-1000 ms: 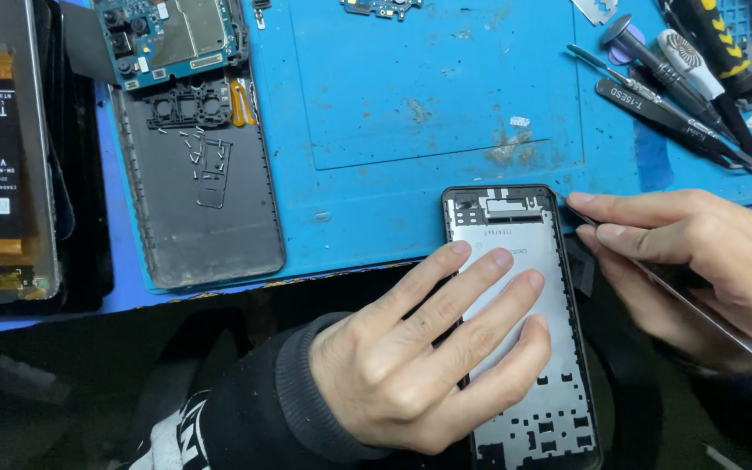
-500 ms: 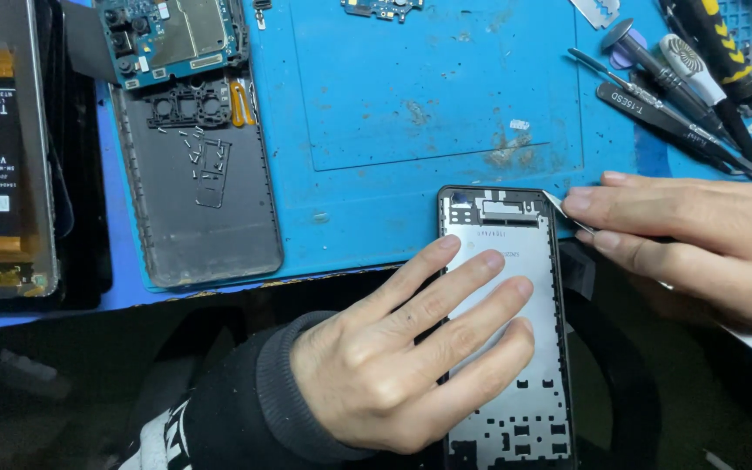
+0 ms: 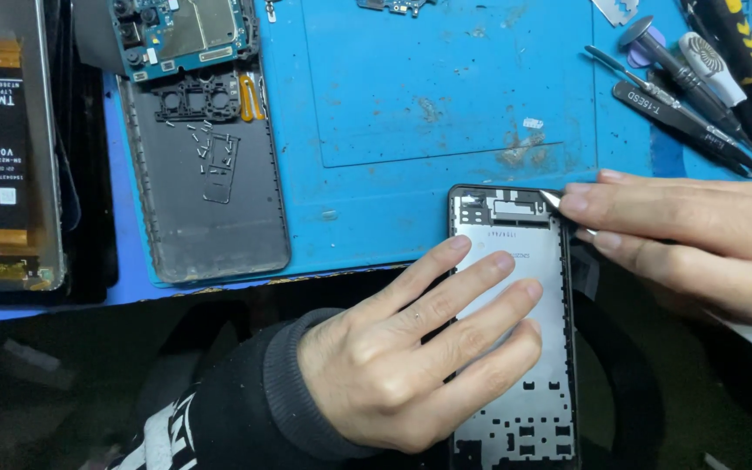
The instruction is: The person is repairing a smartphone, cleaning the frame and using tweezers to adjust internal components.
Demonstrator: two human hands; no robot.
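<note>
Prying step. Left hand (image 3: 411, 365) lies spread flat on the phone frame (image 3: 515, 261), at the blue mat's (image 3: 446, 96) near edge. Right hand (image 3: 698, 239) pinches a thin blade (image 3: 553, 200) at the frame's top right corner. Next: steady, shallow leverage.

Grey back cover (image 3: 211, 191), circuit board (image 3: 180, 30), tweezers (image 3: 689, 117) on blue mat (image 3: 446, 96)
</note>
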